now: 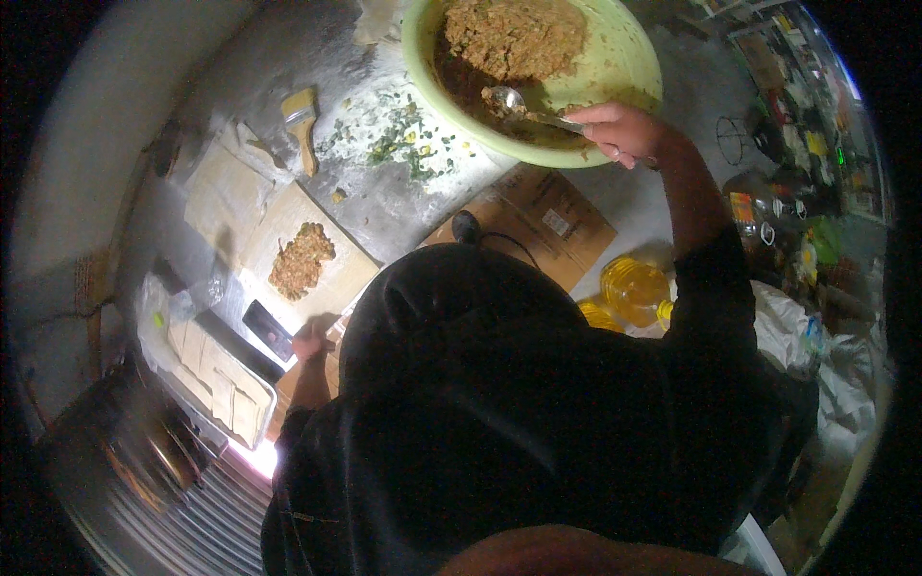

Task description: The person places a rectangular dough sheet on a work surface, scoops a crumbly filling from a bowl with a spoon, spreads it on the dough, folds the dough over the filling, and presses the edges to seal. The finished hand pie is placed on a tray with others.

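Observation:
My right hand (pixel 622 132) is closed around the handle of a metal spoon (pixel 509 98) at the near right rim of a large pale green basin (pixel 442 108). The spoon's bowl is inside the basin, next to a heap of brownish minced filling (pixel 514 36). My left hand (pixel 309 344) is low at the left, beside a dark phone (pixel 268 329) and close to the near edge of a rectangular dough sheet (pixel 331 245). Its fingers are too small and blurred to read. A patch of filling (pixel 302 261) lies spread on that sheet.
A flat brush (pixel 302 120) lies on the floury table near scattered chopped greens (pixel 403 146). Pale folded pieces fill a tray (pixel 272 408) at the left. A cardboard sheet (pixel 576 235) sits before me. At the right stands a bottle of yellow oil (pixel 636 290).

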Demonstrator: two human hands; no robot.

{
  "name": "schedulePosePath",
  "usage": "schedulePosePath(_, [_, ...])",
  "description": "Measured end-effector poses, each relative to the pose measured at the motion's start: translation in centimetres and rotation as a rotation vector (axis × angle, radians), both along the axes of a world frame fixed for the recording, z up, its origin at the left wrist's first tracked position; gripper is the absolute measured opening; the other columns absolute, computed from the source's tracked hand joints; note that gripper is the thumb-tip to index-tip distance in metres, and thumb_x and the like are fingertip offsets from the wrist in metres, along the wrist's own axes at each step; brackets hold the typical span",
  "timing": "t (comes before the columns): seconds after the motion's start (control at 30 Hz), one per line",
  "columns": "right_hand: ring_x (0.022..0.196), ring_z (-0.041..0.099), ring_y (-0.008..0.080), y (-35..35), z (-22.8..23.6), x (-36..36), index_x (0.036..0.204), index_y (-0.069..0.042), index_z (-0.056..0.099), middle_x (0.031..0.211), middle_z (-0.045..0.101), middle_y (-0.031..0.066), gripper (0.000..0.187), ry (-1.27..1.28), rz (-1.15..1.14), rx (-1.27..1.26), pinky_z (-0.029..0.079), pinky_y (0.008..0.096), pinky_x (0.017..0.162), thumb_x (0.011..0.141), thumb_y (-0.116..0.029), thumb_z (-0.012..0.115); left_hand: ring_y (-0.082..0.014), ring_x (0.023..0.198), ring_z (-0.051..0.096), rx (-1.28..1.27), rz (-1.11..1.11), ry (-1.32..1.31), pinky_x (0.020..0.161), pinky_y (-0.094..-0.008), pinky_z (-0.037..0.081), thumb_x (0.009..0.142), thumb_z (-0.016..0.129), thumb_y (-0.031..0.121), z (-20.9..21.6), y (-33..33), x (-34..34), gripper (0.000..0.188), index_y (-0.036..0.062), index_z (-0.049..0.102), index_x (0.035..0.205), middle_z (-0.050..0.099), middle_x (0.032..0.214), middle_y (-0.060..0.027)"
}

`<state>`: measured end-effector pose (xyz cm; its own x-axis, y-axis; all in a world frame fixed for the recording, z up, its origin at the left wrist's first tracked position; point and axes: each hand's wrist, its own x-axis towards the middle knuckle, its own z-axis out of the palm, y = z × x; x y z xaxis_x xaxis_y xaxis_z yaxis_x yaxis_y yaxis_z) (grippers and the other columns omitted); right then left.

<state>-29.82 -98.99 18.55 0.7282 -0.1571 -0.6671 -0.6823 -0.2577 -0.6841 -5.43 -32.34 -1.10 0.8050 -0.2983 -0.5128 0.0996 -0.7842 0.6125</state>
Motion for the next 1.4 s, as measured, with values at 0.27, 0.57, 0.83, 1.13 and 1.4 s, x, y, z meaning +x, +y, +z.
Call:
schedulePosePath(0.27, [0.046,0.049,0.0139,1.6,-2.0,2.2,0.146,-0.013,0.053,0.062,0.053,0.0033,0.046,0.131,0.092,-0.279,0.047,0.0321,0.047,0.1,-0.019,0.051,-0.015,0.049,0.06,-0.024,0.138,0.099,0.046,-0.0274,0.046,0.092,0.06,0.03,-1.0,0.4,0.0,0.031,0.0065,0.077,0.103,0.072,0.08,-0.0051])
schedulePosePath(0.57, [0.049,0.048,0.0127,0.5,-0.7,1.5,0.141,-0.011,0.058,0.062,0.052,0.0008,0.04,0.075,0.001,-0.134,0.043,0.0298,0.047,0.103,-0.022,0.054,-0.0157,0.046,0.059,-0.034,-0.013,-0.002,0.046,-0.0282,0.047,0.096,0.057,0.027,0.6,-0.1,0.1,0.03,0.0066,0.076,0.105,0.072,0.076,-0.0067])
schedulePosePath(0.83, [0.064,0.054,0.0113,-3.0,-3.1,-3.0,0.13,-0.007,0.065,0.087,0.063,0.0044,0.032,-0.527,0.287,-0.373,0.045,0.0273,0.057,0.1,-0.009,0.054,-0.0182,0.051,0.065,0.116,0.085,0.036,0.05,-0.0291,0.05,0.093,0.063,0.024,-1.4,1.1,0.4,0.026,0.0076,0.075,0.108,0.073,0.078,-0.0079])
schedulePosePath(1.13, [0.059,0.048,0.0061,5.2,3.1,2.1,0.137,-0.002,0.057,0.079,0.06,0.0024,0.038,-0.561,0.0,-0.243,0.042,0.0233,0.053,0.101,-0.011,0.047,-0.0134,0.057,0.063,-0.036,0.095,0.192,0.056,-0.0272,0.052,0.095,0.056,0.037,0.8,-0.3,-0.1,0.037,0.0096,0.076,0.111,0.078,0.098,-0.0028])
schedulePosePath(1.4, [0.063,0.068,0.0216,21.8,0.2,11.7,0.144,-0.011,0.055,0.088,0.074,0.0136,0.051,-0.765,0.171,-0.41,0.057,0.0349,0.066,0.094,-0.008,0.062,-0.0167,0.056,0.067,-0.046,-0.099,0.032,0.064,-0.0334,0.056,0.097,0.054,0.04,-3.4,2.6,0.6,0.037,0.0118,0.075,0.109,0.073,0.08,-0.007])
